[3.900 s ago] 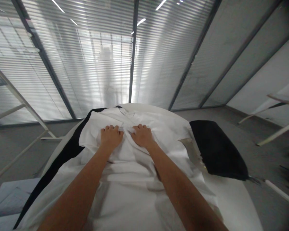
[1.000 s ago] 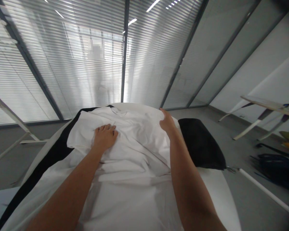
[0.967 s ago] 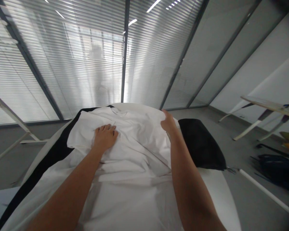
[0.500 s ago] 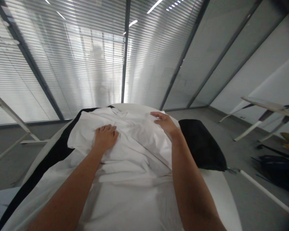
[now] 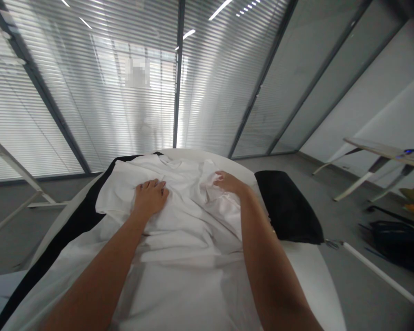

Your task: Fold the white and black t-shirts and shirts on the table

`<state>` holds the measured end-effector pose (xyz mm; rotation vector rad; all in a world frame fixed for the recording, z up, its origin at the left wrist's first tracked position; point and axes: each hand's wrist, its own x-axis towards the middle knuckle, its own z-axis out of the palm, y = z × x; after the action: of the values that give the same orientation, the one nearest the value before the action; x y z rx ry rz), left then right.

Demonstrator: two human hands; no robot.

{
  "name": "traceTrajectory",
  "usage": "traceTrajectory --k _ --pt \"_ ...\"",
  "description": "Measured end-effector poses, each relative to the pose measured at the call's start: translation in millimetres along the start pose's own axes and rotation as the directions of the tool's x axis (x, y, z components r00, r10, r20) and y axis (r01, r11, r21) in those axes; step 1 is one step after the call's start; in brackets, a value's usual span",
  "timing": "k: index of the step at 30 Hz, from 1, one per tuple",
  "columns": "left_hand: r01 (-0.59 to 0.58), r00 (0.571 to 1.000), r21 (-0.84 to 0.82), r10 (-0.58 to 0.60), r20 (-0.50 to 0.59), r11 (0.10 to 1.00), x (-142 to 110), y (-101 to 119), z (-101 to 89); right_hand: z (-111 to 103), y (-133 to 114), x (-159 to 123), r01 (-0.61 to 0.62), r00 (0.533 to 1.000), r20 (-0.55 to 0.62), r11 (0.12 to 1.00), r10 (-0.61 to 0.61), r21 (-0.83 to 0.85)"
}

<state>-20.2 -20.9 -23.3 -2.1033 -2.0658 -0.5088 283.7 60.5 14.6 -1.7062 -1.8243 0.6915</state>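
A white T-shirt [image 5: 182,216] lies spread over a round white table, its neckline toward the far edge and creases across its middle. My left hand [image 5: 151,195] rests flat on the shirt's left chest area, fingers spread. At the right side, my right hand [image 5: 232,183] has its fingers bent around the shirt's sleeve fabric, which is bunched and turned inward beneath them. Black cloth [image 5: 86,209] shows from under the shirt along the left. Beyond my right forearm lies a black pouch [image 5: 288,207] with a cord at its near corner.
The table's white edge [image 5: 319,276] curves round on the right. A white metal frame [image 5: 20,172] stands at the left. Glass panels with blinds [image 5: 134,110] rise behind. Farther right are another table [image 5: 382,149] and a dark bag [image 5: 400,243] on the floor.
My right hand has moved slightly left and nearer, its fingers curling in. The right sleeve has shifted inward with it and bunched up. My left hand stays in place.
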Motion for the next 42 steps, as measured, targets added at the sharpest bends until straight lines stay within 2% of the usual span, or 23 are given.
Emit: traceTrajectory --k 4,6,8,11,13,17,22,25,29,38,42 --pt "-0.006 1.000 0.004 0.006 0.004 1.000 0 0 -0.2 10 0 5 -0.098 0.993 -0.068 0.994 0.094 -0.055" --pt "-0.007 1.000 0.005 0.007 0.012 1.000 0 0 -0.5 15 -5 4 -0.076 0.994 -0.074 0.997 0.075 -0.010" --pt "-0.009 1.000 0.009 0.009 0.013 1.000 0 0 -0.8 20 -13 1 0.041 0.999 -0.039 0.993 -0.037 0.112" --pt "-0.008 1.000 0.013 0.008 0.019 1.000 1 0 -1.1 25 -24 -4 0.234 0.967 0.019 0.912 -0.255 0.337" --pt "-0.007 1.000 0.014 0.006 0.027 1.000 1 0 -1.3 25 -28 -4 0.260 0.957 0.030 0.896 -0.289 0.361" --pt "-0.010 1.000 0.016 0.009 0.020 1.000 1 0 -1.4 21 -22 1 0.104 0.992 -0.068 0.995 -0.103 -0.001" --pt "-0.001 1.000 0.011 0.001 0.011 1.000 0 1 -1.3 24 1 6 -0.144 0.985 -0.137 0.938 0.106 -0.314" --pt "-0.001 1.000 0.013 0.000 0.007 1.000 0 1 -1.3 26 12 9 -0.229 0.971 -0.141 0.914 0.192 -0.334" --pt "-0.009 1.000 0.012 0.009 -0.003 1.000 0 0 -1.0 22 23 14 -0.237 0.971 -0.111 0.921 0.213 -0.310" --pt "0.004 1.000 0.007 -0.004 0.015 1.000 1 0 0.2 2 48 9 -0.318 0.934 -0.270 0.887 0.233 -0.333" --pt "-0.002 1.000 0.001 0.002 0.020 1.000 1 -1 0.0 -3 47 5 -0.313 0.933 -0.288 0.879 0.215 -0.360"
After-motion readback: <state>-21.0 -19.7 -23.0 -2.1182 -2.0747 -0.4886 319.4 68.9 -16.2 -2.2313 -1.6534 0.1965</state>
